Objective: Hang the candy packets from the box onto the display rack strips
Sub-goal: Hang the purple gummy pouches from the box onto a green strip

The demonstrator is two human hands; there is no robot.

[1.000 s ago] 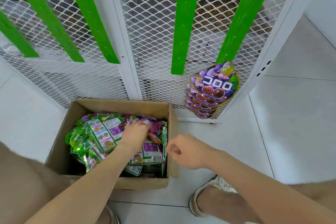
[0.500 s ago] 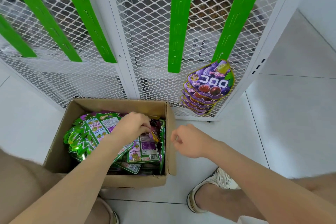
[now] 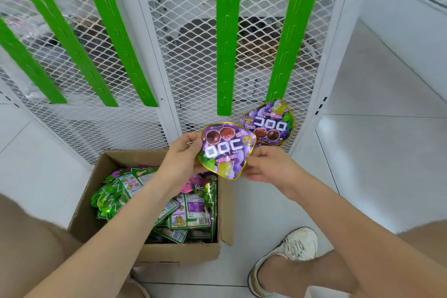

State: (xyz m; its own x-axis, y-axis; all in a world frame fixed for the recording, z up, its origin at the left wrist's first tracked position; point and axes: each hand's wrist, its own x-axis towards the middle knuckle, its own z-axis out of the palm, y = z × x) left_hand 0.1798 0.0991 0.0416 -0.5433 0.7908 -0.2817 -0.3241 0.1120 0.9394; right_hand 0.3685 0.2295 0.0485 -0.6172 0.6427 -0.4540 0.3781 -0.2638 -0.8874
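Observation:
A purple grape candy packet is held upside down above the cardboard box, just in front of the rack. My left hand grips its left edge and my right hand pinches its lower right corner. Behind it, a bunch of the same purple packets hangs at the bottom of the rightmost green strip. The box holds several green and purple packets. Another green strip hangs bare just left of the hung packets.
White mesh rack panels stand behind, with more bare green strips to the left. My knees frame the box, and my white shoe rests on the tiled floor to its right. A white wall rises at the far right.
My left hand has lifted a purple packet out of the box and raised it toward the rack. My right hand has moved up to take its other edge.

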